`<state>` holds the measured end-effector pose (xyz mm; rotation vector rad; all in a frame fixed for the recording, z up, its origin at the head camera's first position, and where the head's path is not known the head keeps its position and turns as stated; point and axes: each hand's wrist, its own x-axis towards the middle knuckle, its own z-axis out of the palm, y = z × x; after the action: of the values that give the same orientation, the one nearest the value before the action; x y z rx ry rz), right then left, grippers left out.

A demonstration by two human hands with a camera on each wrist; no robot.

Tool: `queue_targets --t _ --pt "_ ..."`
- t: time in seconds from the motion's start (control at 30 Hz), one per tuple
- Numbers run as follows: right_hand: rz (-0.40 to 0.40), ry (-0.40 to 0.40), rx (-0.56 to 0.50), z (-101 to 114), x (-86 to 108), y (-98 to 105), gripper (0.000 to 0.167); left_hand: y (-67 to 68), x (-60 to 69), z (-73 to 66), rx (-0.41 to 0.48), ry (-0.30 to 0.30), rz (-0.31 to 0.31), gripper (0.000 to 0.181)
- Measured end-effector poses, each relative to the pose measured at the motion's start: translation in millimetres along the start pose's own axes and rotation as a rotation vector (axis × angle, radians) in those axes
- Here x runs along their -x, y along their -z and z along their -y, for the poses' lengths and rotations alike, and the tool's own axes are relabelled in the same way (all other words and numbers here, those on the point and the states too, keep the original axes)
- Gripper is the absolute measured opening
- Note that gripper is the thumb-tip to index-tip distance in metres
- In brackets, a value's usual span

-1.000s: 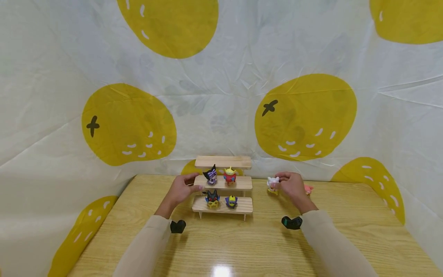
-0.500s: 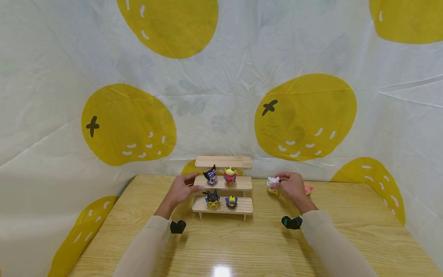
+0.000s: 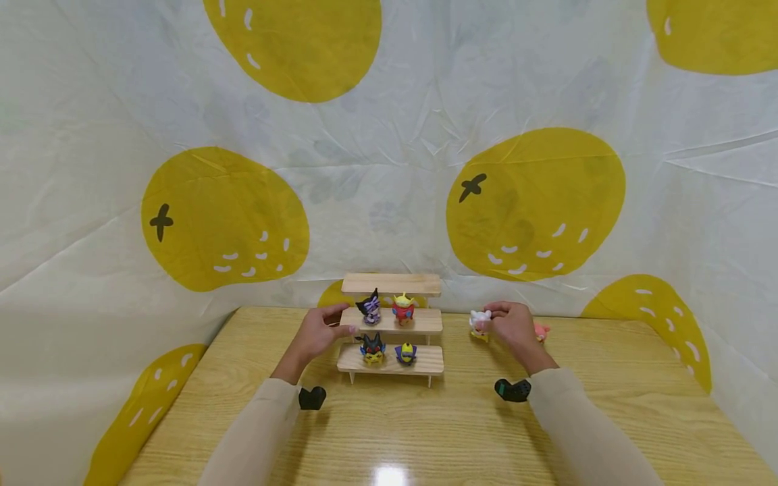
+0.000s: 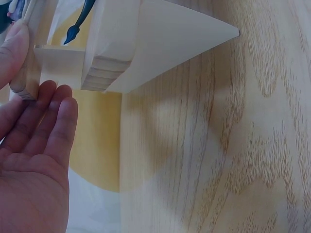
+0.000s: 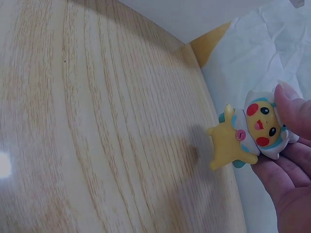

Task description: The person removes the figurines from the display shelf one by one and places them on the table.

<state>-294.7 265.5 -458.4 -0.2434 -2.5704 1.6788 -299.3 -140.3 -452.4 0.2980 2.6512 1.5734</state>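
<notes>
A three-tier wooden display stand (image 3: 428,321) stands on the table. My left hand (image 3: 317,332) pinches the left end of its middle tier; in the left wrist view the thumb lies on top of the board (image 4: 30,80) and fingers reach under it. Off to the stand's right, my right hand (image 3: 513,331) holds a small yellow figurine with a white hood (image 5: 227,143) by its head, between thumb and fingers. Its red cheeks and pink collar button face the right wrist camera. Partly hidden behind the right hand is a pink figurine (image 3: 542,331).
The middle tier bears a black-and-purple figurine (image 3: 370,308) and a red one (image 3: 404,309). Below them stand a black-and-yellow figurine (image 3: 373,349) and a yellow-and-purple one (image 3: 406,354). A white curtain with yellow fruit prints (image 3: 377,229) hangs behind the wooden table (image 3: 389,432).
</notes>
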Motion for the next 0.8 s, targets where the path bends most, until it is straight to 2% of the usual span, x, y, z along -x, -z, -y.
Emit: queue_targets --t 0.43,0.8 --pt "-0.008 0.01 0.026 -5 -0.6 -1 0.041 -0.4 0.3 -2.1 -0.009 -0.002 -0.009 0.063" --pt "-0.005 0.013 0.015 -14 0.2 -4 0.039 0.1 -1.9 1.5 -0.004 -0.01 -0.002 0.064"
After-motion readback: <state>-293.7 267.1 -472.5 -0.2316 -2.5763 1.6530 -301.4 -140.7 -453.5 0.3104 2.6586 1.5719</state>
